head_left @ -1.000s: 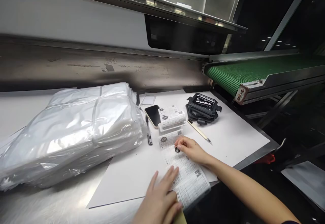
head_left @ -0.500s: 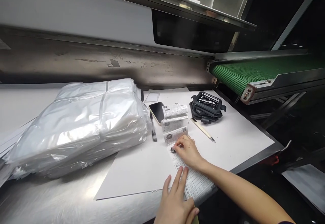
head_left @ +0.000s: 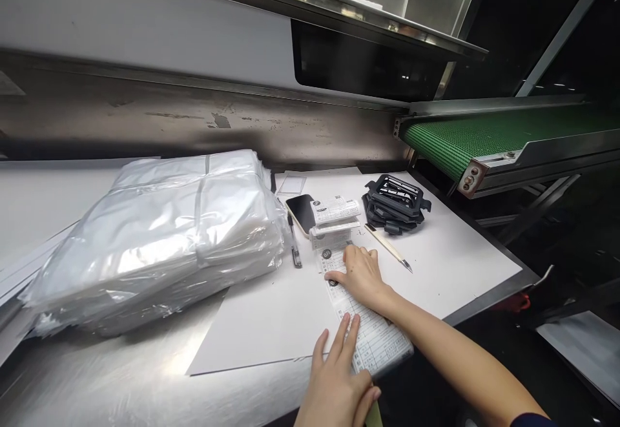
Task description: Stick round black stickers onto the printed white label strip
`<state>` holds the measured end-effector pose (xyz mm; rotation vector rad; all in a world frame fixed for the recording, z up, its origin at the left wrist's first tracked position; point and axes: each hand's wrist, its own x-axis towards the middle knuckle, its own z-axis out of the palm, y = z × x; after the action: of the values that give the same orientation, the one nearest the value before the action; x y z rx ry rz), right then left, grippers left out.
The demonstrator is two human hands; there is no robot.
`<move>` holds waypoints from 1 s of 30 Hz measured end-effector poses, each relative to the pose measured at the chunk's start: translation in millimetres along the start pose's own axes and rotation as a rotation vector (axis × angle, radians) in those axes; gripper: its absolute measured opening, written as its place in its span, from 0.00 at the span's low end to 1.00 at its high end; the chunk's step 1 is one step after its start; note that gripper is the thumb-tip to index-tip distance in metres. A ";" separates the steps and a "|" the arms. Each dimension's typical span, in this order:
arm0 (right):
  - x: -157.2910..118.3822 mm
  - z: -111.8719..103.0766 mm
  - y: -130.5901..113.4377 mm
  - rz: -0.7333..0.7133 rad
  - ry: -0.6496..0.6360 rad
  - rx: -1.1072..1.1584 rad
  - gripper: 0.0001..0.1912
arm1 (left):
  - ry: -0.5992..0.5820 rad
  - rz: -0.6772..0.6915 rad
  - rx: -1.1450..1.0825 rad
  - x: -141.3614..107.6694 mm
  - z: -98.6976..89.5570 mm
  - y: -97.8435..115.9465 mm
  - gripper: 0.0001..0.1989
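Observation:
A long strip of printed paper labels (head_left: pixel 380 340) with tables, black round marks and text runs down the white sheet to the table's front edge. Its far part (head_left: pixel 336 210) stands in zigzag folds. My left hand (head_left: pixel 336 375) lies on the near part, fingers spread and pressing down. Beneath its thumb shows a bit of a yellow-green thing (head_left: pixel 374 414), mostly hidden. Farther up, my right hand (head_left: pixel 363 275) rests palm down on the strip, thumb and fingers apart, covering some of the print. Neither hand grips the strip.
Left lies a big bundle of clear plastic bags (head_left: pixel 169 227). Around the folds are a phone (head_left: pixel 301 212), a pen (head_left: pixel 293 243), a cream-handled pointed tool (head_left: pixel 390 248) and stacked black plastic frames (head_left: pixel 397 201). A green conveyor belt (head_left: pixel 484 133) stands at right.
My right hand has gone from pinching at the strip to lying flat with spread fingers, slightly farther up. One raised label fold now lies flat. My left hand has barely moved.

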<state>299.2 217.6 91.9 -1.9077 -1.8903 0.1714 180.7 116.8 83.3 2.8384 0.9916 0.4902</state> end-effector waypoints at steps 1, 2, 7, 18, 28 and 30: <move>-0.1 -1.7 1.8 -0.006 -0.004 -0.013 0.15 | -0.010 0.001 0.004 0.4 -1.3 -0.6 0.05; -0.7 -3.3 3.7 -0.018 -0.014 -0.019 0.13 | -0.019 0.001 0.006 0.9 -2.7 -1.0 0.05; -4.0 -7.1 9.0 -0.061 -0.060 -0.007 0.13 | -0.042 0.000 0.012 2.2 -5.7 0.6 0.07; -21.8 -39.5 6.8 -0.063 -0.011 0.370 0.06 | -0.158 -0.366 -0.693 8.5 -13.4 -29.1 0.11; -83.9 -40.8 17.7 -0.206 -0.225 0.632 0.16 | 0.051 -0.751 -0.907 19.6 -9.2 -46.3 0.21; -80.0 -36.4 17.4 -0.202 -0.243 0.614 0.10 | 0.037 -0.716 -0.909 19.0 -11.3 -45.8 0.20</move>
<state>325.1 132.2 99.9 -1.3204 -1.8732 0.8444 164.0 164.3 90.2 1.5700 1.2610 0.6675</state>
